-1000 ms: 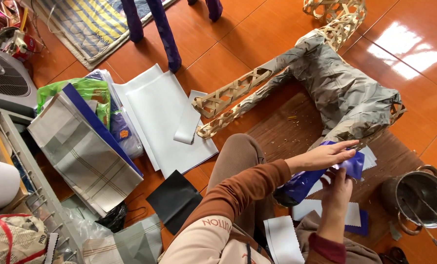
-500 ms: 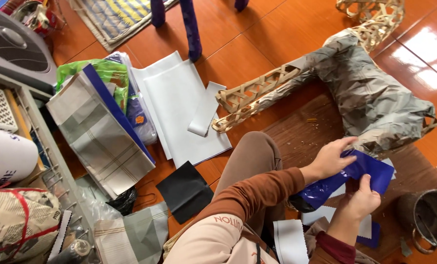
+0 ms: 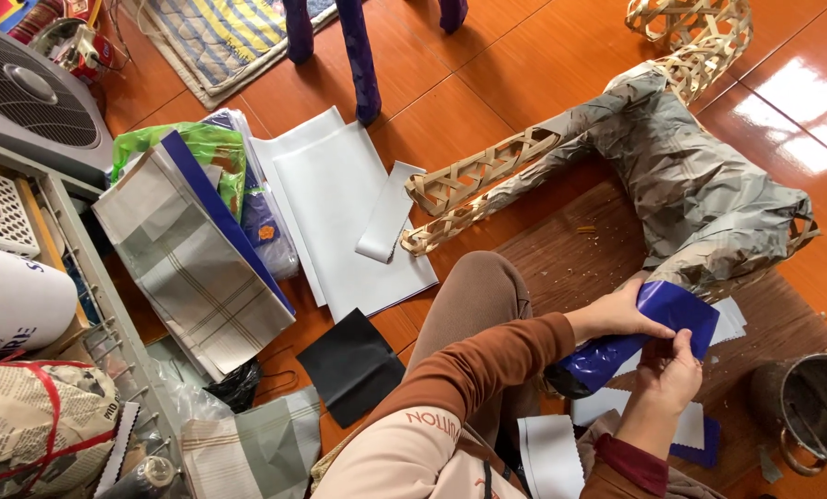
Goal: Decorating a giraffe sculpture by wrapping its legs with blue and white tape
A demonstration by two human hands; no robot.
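Orange tiled floor (image 3: 543, 55) seen from above, strewn with white paper sheets (image 3: 349, 208) and a black sheet (image 3: 350, 365). Both hands grip 1 blue glossy sheet (image 3: 658, 323): left hand (image 3: 617, 312) pinches its upper edge, right hand (image 3: 670, 370) its lower edge, just beside a woven bamboo frame (image 3: 681, 176) partly covered in grey paper

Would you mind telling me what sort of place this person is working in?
Probably a home floor used as a craft spot: glossy orange floor tiles, a woven bamboo frame partly covered in paper, and loose white paper sheets.
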